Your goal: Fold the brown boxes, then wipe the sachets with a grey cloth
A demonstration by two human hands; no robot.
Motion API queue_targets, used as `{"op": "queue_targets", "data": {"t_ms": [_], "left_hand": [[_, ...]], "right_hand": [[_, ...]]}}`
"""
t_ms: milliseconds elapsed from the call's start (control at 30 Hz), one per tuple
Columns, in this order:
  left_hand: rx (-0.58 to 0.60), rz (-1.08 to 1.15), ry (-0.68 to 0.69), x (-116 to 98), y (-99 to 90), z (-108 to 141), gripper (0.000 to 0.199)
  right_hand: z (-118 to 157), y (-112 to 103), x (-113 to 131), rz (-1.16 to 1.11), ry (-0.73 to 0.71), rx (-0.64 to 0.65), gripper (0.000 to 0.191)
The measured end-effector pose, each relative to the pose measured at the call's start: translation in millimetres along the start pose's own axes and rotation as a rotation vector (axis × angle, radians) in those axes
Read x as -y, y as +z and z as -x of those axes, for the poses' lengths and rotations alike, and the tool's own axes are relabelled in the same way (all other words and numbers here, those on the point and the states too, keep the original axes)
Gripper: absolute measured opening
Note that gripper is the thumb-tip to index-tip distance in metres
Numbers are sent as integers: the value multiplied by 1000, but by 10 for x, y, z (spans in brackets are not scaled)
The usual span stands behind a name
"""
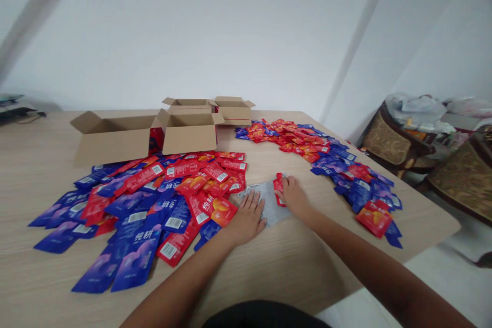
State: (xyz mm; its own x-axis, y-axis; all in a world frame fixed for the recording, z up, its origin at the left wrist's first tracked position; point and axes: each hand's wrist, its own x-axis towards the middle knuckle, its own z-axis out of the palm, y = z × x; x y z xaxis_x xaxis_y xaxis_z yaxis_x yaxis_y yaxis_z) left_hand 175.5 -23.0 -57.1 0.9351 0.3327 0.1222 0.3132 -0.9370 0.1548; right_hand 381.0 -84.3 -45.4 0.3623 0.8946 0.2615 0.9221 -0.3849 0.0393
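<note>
A grey cloth point(270, 206) lies on the table between two groups of packets. My left hand point(247, 219) rests flat on the cloth's left part, palm down, fingers stretched out. On the cloth's right part is a small red packet point(279, 189), and my right hand point(294, 196) is closed on its right side. Just left of my left hand spreads a pile of red packets point(205, 206) and blue packets point(138, 259). A second heap of red packets point(303, 138) and blue packets point(360, 195) curves along the table's right side.
Open cardboard boxes point(190, 133) stand behind the left pile, a wider one point(115, 146) among them. Chairs point(388, 138) with plastic bags point(417, 110) are beyond the table's right edge. Dark objects point(17, 113) lie at the far left.
</note>
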Motion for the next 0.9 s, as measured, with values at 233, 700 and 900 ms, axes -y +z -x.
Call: {"op": "queue_targets", "data": {"t_ms": [233,700,900], "left_hand": [[-50,21,30,-15,-12,14,54],[-99,80,97,15,41,10,45],[-63,80,73,-29,-11,35,46]], "right_hand": [[-147,-256,-90,-229,-32,-35,53],[70,-51,285,-53,-379,165,49],[-442,-33,354,-77,-301,149,39]]}}
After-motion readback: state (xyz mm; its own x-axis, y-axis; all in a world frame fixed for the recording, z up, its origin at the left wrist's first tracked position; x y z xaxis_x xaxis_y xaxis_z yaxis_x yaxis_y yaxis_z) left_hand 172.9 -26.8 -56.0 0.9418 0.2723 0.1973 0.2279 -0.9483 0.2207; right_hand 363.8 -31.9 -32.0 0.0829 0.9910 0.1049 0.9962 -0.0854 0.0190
